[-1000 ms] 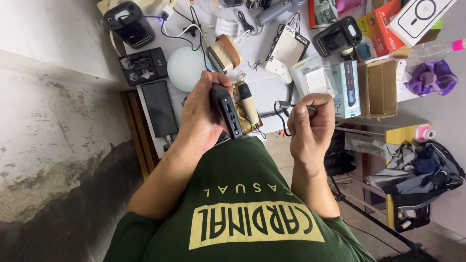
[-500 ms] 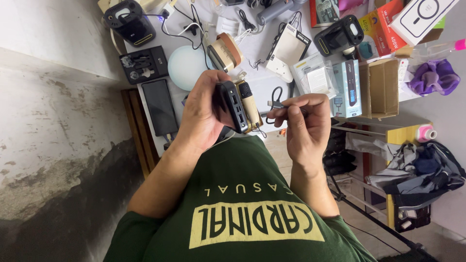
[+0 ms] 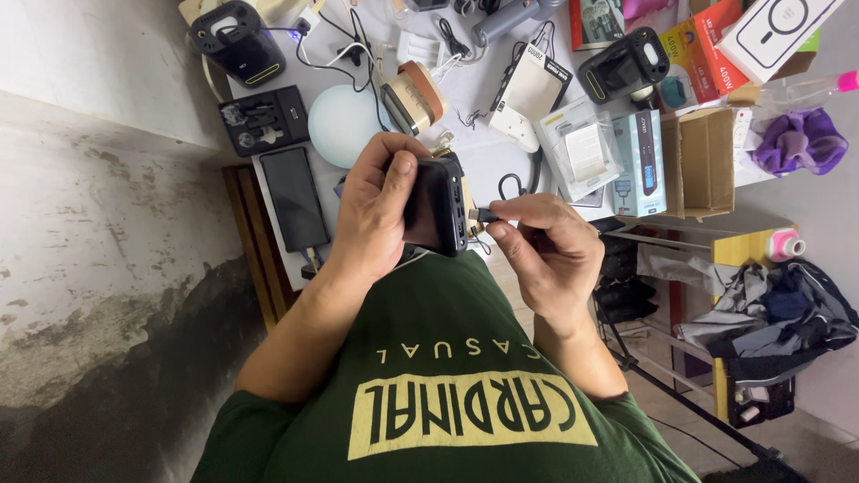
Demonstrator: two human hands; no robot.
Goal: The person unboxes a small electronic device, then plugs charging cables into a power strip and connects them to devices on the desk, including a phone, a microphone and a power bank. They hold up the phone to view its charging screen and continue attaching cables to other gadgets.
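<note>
My left hand (image 3: 376,210) grips a black power bank (image 3: 436,206), its port edge turned to the right. My right hand (image 3: 541,250) pinches the plug of a short black cable (image 3: 512,186) between thumb and forefinger. The plug tip touches the power bank's port edge; whether it sits inside a port I cannot tell. The cable loops up behind my right hand over the white table (image 3: 483,165). My green shirt fills the lower middle of the view.
The table holds a round white lamp (image 3: 338,125), a black flat power bank (image 3: 293,199), a black case of small parts (image 3: 265,119), two black speakers (image 3: 238,43), boxes (image 3: 641,164), an open cardboard box (image 3: 705,161) and cables. Clothes (image 3: 769,309) lie at right; a concrete wall is at left.
My right hand has moved left and brought the cable plug to the power bank's port edge. My left hand has turned the power bank so its broad face shows.
</note>
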